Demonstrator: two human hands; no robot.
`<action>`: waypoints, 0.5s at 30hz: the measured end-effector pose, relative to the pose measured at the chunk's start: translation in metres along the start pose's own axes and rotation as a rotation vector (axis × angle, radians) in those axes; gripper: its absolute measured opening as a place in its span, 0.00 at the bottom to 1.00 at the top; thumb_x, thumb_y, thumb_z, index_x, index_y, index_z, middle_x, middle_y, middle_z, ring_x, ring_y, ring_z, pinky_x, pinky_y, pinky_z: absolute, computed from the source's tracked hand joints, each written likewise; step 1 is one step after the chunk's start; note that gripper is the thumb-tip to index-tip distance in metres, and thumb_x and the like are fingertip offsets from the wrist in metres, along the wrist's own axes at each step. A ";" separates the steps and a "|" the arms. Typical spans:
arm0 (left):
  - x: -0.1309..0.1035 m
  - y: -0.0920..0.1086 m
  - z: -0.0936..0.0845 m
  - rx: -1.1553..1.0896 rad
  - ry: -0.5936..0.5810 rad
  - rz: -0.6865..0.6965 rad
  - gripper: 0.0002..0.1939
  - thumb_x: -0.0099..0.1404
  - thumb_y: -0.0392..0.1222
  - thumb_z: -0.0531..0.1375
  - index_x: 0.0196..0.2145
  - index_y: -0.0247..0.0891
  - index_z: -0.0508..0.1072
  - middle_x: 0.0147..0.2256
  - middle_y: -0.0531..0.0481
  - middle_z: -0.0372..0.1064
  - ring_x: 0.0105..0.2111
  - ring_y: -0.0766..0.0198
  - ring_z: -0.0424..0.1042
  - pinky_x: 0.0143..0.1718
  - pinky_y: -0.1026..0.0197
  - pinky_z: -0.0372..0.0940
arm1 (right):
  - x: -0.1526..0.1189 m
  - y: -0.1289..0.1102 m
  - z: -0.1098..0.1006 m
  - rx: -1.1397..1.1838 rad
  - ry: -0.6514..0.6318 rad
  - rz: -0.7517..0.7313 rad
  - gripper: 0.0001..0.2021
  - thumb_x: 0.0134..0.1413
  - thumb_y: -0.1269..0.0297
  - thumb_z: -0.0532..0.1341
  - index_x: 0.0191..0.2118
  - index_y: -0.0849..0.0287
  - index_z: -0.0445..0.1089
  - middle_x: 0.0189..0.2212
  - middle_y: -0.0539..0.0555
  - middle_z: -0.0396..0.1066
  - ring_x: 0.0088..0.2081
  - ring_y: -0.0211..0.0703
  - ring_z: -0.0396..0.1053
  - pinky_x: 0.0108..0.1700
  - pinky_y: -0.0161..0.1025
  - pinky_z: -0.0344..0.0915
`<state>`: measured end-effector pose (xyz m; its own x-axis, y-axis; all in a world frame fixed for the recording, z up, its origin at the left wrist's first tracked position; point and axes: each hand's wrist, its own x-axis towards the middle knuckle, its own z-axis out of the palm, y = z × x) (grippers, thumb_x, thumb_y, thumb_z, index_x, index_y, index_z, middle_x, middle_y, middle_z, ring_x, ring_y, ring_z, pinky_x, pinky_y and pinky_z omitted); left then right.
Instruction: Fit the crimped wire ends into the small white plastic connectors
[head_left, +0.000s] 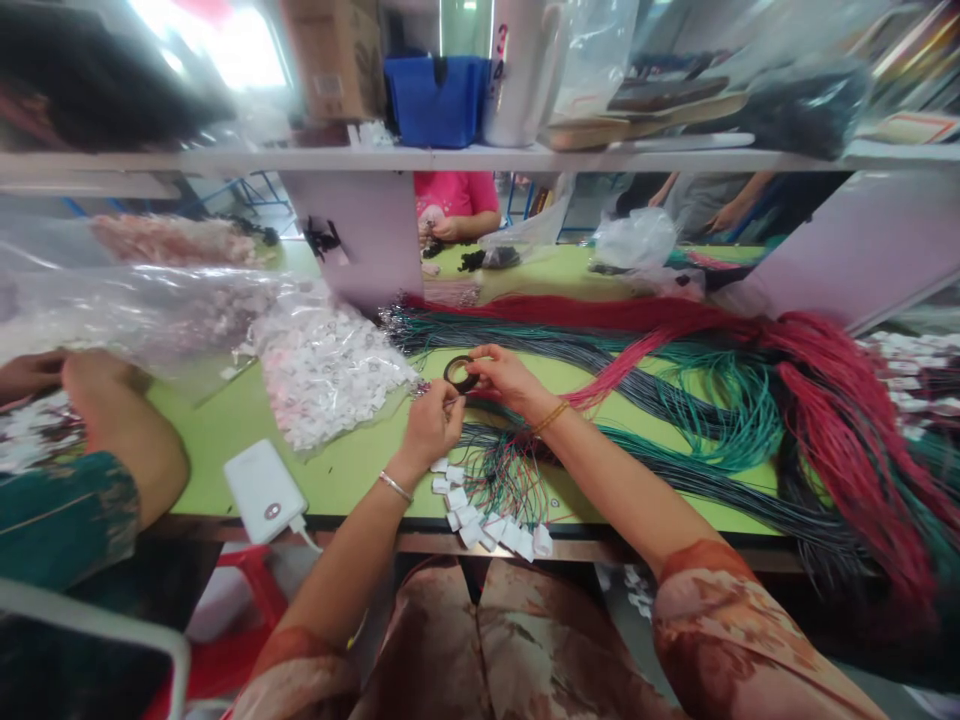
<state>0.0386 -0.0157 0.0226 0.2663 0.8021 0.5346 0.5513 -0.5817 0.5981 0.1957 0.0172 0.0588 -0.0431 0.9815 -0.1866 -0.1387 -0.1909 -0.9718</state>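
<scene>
A roll of black tape is pinched in the fingers of my right hand, over the middle of the table. Close beside it, my left hand is closed round a thin bundle of wires, whose metal-tipped ends stick out past the fingers. Most of that bundle is hidden by the hands. Below them, several white connectors with red, green and black wires lie at the table's front edge. Long bunches of red wires, black wires and green wires stretch off to the right.
A plastic bag of white connectors lies left of my hands. A white power bank with a cable rests on the green table. At far left is a co-worker's arm. A shelf with a blue bin crosses above.
</scene>
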 end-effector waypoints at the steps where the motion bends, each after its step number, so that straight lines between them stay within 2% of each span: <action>1: 0.000 0.000 0.001 -0.061 -0.010 -0.088 0.06 0.64 0.42 0.54 0.30 0.40 0.61 0.23 0.55 0.61 0.23 0.66 0.62 0.28 0.62 0.55 | -0.003 -0.003 0.002 0.017 0.020 -0.011 0.20 0.32 0.66 0.64 0.37 0.56 0.61 0.21 0.42 0.66 0.21 0.32 0.61 0.26 0.33 0.62; 4: 0.001 0.001 0.000 -0.152 -0.083 -0.224 0.08 0.64 0.44 0.53 0.28 0.40 0.60 0.22 0.56 0.60 0.23 0.66 0.61 0.27 0.63 0.55 | -0.016 -0.008 0.006 0.059 0.016 -0.060 0.21 0.30 0.67 0.63 0.37 0.55 0.58 0.23 0.41 0.66 0.24 0.34 0.64 0.27 0.33 0.63; 7: 0.002 0.002 -0.001 -0.050 -0.169 -0.211 0.08 0.65 0.42 0.50 0.28 0.40 0.62 0.22 0.54 0.61 0.23 0.65 0.62 0.28 0.63 0.54 | -0.035 -0.007 0.011 0.059 0.006 -0.161 0.22 0.32 0.66 0.64 0.37 0.54 0.56 0.23 0.41 0.65 0.24 0.33 0.64 0.26 0.31 0.61; 10: 0.001 0.002 -0.001 0.029 -0.199 -0.153 0.09 0.65 0.38 0.48 0.30 0.40 0.64 0.24 0.51 0.64 0.25 0.63 0.63 0.31 0.61 0.56 | -0.056 0.000 0.014 0.008 -0.036 -0.240 0.18 0.41 0.58 0.64 0.37 0.55 0.57 0.20 0.42 0.65 0.23 0.34 0.63 0.28 0.32 0.60; 13: 0.000 0.003 0.001 -0.162 -0.257 -0.149 0.09 0.64 0.38 0.48 0.29 0.39 0.65 0.26 0.51 0.66 0.27 0.64 0.64 0.33 0.61 0.58 | -0.071 0.010 0.011 -0.079 -0.062 -0.210 0.17 0.50 0.47 0.58 0.29 0.57 0.59 0.17 0.44 0.62 0.21 0.34 0.62 0.28 0.34 0.61; 15: 0.000 0.003 0.002 -0.312 -0.299 -0.216 0.08 0.62 0.40 0.49 0.27 0.39 0.63 0.25 0.52 0.65 0.26 0.64 0.63 0.31 0.62 0.59 | -0.074 0.019 0.006 -0.125 -0.089 -0.131 0.21 0.51 0.43 0.57 0.25 0.57 0.58 0.16 0.46 0.61 0.19 0.34 0.61 0.26 0.35 0.62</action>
<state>0.0419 -0.0173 0.0231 0.4128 0.8863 0.2101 0.3678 -0.3732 0.8517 0.1902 -0.0594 0.0550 -0.1204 0.9915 -0.0495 -0.0255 -0.0530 -0.9983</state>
